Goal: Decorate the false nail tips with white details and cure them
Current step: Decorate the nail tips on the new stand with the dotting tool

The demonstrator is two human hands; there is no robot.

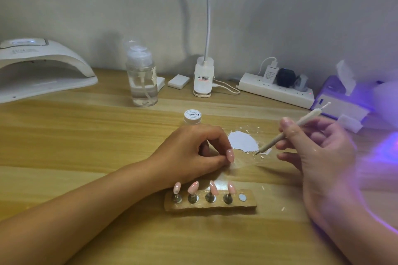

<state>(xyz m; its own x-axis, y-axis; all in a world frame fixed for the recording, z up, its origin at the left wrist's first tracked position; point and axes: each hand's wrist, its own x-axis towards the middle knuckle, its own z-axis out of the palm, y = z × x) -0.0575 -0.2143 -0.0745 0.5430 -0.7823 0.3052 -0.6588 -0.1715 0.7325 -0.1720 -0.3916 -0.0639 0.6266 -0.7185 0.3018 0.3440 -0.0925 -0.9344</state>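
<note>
Decoration under way: left hand (191, 150) fingers (217, 135) pinch one nail tip (230, 155); right hand (321, 153) fingers (287, 128) pinch the pen (277, 140) just beside it. Four tips (213, 187) on the holder (247, 205) seem plain; curing remains.

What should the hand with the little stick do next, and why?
Probably move the stick so its tip touches the pink nail tip pinched by the left hand. The right hand holds it beside the white patch, and that nail looks plain.
</note>
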